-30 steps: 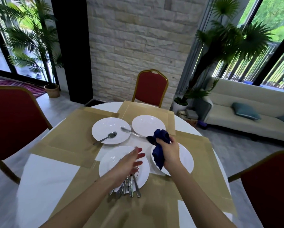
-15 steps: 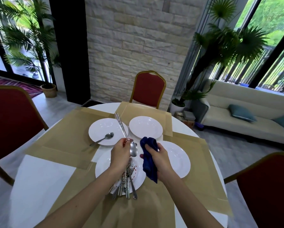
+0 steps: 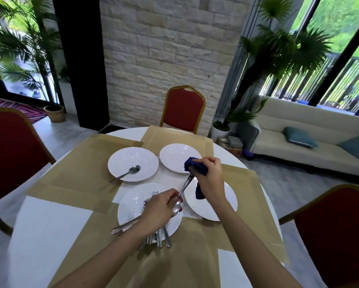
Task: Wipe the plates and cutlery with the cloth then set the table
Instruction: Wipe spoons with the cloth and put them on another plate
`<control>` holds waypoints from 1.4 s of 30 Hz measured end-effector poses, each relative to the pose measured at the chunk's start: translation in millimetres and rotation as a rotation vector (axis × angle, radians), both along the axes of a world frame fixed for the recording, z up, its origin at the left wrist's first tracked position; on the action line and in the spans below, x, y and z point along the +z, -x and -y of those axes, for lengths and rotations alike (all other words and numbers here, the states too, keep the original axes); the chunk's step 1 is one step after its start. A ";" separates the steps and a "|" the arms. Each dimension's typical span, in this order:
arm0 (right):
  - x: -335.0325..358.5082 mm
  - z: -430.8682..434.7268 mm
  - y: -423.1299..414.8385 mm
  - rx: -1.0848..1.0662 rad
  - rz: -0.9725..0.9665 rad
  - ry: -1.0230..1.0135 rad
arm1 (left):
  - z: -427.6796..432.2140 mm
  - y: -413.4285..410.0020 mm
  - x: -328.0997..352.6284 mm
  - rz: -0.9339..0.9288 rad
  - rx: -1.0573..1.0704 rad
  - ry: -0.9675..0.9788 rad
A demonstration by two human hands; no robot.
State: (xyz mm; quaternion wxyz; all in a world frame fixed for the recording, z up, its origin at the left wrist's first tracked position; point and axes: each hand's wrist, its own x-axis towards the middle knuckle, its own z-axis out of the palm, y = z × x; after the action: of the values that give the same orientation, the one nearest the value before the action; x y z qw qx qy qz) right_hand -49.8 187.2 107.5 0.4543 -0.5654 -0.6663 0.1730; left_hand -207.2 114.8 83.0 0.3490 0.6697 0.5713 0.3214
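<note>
Nearest, the left hand [image 3: 159, 210] is closed around the bowl end of a spoon [image 3: 179, 199], above the near plate [image 3: 128, 206] that carries a loose pile of cutlery [image 3: 158, 239] (too overlapped to count). The right hand [image 3: 210, 179] grips the blue cloth [image 3: 196, 169], its fingers pinched over the spoon's handle through the fabric, above the right plate [image 3: 228, 202]. Farther off sit 2 more plates, making 4: the left one [image 3: 132, 163] holds 1 spoon [image 3: 126, 173], the far plate [image 3: 174, 156] is bare. 4 tan placemats [image 3: 74, 173] cover the round white table [image 3: 47, 235]; 3 red chairs [image 3: 183, 109] surround it.
</note>
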 end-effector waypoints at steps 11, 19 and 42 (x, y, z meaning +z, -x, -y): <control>11.9 -6.2 10.1 -0.104 -0.176 0.104 | 3.0 -7.0 9.7 -0.084 0.015 -0.005; 0.8 5.4 2.2 -0.019 0.015 -0.080 | -3.9 1.1 12.9 0.031 0.049 -0.067; -9.4 -22.5 49.6 0.124 -0.395 -0.007 | -50.6 34.5 -8.1 0.643 0.294 0.553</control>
State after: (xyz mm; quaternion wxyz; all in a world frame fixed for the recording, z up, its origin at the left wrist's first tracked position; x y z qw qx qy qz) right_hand -99.4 209.7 98.1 0.5666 -0.4770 -0.5983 0.3059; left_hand -241.7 165.4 74.9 0.6253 0.3291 0.5873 0.3946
